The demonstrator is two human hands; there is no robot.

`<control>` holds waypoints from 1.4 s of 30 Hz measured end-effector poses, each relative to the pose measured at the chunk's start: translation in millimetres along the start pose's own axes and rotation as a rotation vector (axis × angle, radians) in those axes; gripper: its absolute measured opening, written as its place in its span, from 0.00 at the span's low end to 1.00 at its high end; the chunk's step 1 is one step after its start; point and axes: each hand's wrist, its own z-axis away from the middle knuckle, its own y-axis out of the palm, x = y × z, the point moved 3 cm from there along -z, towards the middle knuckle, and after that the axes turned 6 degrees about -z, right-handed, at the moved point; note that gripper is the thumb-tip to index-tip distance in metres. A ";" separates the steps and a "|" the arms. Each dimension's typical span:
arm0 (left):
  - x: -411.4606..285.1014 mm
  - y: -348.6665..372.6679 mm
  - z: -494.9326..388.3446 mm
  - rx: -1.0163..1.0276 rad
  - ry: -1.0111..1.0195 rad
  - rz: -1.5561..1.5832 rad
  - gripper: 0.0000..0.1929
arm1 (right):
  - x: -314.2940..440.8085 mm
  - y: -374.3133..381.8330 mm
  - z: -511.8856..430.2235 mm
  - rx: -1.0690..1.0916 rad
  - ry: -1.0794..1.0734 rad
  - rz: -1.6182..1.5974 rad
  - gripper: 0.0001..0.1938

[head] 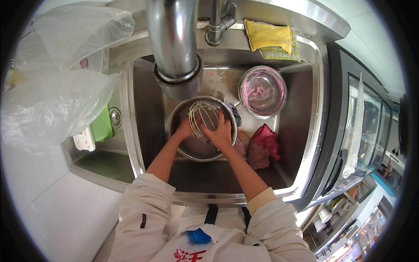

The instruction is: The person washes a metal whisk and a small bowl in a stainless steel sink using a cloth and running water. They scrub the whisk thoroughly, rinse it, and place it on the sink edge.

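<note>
A large wire whisk head (205, 114) is inside a round metal bowl (204, 159) that stands in the deep steel sink. My left hand (187, 127) reaches into the bowl at the whisk's left side; its fingers are partly hidden by the wires, and its hold cannot be told. At the right side, my right hand (220, 132) grips the whisk wires between thumb and fingers. Cloudy water seems to lie in the bowl. Above it, the broad metal faucet spout (178, 75) hangs close to the camera.
A bowl smeared with pink cream (263, 92) stands at the sink's back right. Nearer lies crumpled red and pink material (263, 145). Yellow scouring cloths (270, 37) rest on the back rim. Plastic bags (55, 101) and a green container (103, 124) are at the left basin.
</note>
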 end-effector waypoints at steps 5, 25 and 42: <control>-26.4 -24.3 -9.2 0.105 -0.064 0.033 0.23 | 3.9 0.5 11.3 -0.133 0.033 -0.079 0.46; -4.7 15.3 37.6 0.377 -0.490 0.717 0.16 | 14.8 0.2 21.1 -0.330 -0.043 -0.074 0.43; 16.6 29.4 18.1 0.084 -0.416 0.560 0.11 | 15.2 0.7 23.4 -0.222 -0.107 0.123 0.52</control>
